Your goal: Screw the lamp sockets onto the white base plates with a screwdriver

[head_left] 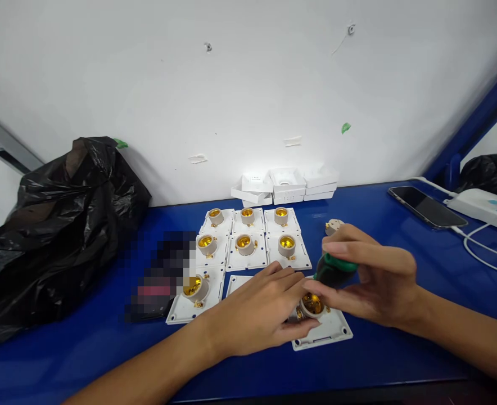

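My right hand [370,275] is closed round a short screwdriver with a green and black handle [335,270], held over a white square lamp-holder plate [330,332] with a brass socket [312,304]. My left hand [261,312] rests on that plate from the left, fingers pressed beside the socket. Several more identical plates with brass sockets [246,244] lie in rows just behind my hands. One small loose socket part [333,226] lies behind my right hand.
A crumpled black plastic bag [54,225] fills the left of the blue table [105,349]. White boxes [286,185] stand stacked against the wall. A phone [421,205], a white power strip [484,208] and cables lie at the right. A blurred dark item [164,278] lies left of the plates.
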A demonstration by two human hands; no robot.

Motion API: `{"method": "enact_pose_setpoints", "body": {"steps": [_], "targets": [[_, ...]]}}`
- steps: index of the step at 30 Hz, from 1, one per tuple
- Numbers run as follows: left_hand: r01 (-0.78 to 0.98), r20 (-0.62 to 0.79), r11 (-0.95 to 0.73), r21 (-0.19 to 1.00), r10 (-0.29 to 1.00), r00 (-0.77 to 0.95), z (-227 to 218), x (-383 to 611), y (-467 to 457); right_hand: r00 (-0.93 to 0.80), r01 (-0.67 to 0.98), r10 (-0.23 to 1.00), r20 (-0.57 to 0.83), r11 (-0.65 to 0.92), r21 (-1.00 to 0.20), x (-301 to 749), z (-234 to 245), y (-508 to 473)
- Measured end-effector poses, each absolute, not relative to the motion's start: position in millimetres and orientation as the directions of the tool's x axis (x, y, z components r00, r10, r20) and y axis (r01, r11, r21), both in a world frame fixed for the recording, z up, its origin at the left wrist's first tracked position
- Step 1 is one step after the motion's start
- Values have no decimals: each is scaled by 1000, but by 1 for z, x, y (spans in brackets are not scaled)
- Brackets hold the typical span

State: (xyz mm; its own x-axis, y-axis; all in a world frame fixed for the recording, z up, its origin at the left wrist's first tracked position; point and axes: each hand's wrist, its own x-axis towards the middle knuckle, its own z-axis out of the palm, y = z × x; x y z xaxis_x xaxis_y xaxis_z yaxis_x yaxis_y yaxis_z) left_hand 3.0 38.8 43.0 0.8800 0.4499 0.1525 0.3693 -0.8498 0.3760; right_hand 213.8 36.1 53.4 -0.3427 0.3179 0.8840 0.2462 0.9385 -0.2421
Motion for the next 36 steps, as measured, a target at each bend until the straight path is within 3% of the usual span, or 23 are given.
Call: {"method": "enact_pose_setpoints", "body": {"steps": [5,11,17,24,36], "targets": [[390,174,-839,379,479,860,46,3,37,-428,168,365,827,931,-324,214,50,36],[370,149,-848,380,451,880,44,3,38,-384,172,300,873,952,-252,214,49,38],[365,203,-854,371,458,865,44,3,38,-443,160,384,810,923,-350,217,47,37],[365,165,-850,380,451,877,43,3,39,-374,204,299,878,950,-236,215,49,40],[391,132,-825,408,477,869,45,2,37,-410,235,305,859,946,-224,215,54,36]]}}
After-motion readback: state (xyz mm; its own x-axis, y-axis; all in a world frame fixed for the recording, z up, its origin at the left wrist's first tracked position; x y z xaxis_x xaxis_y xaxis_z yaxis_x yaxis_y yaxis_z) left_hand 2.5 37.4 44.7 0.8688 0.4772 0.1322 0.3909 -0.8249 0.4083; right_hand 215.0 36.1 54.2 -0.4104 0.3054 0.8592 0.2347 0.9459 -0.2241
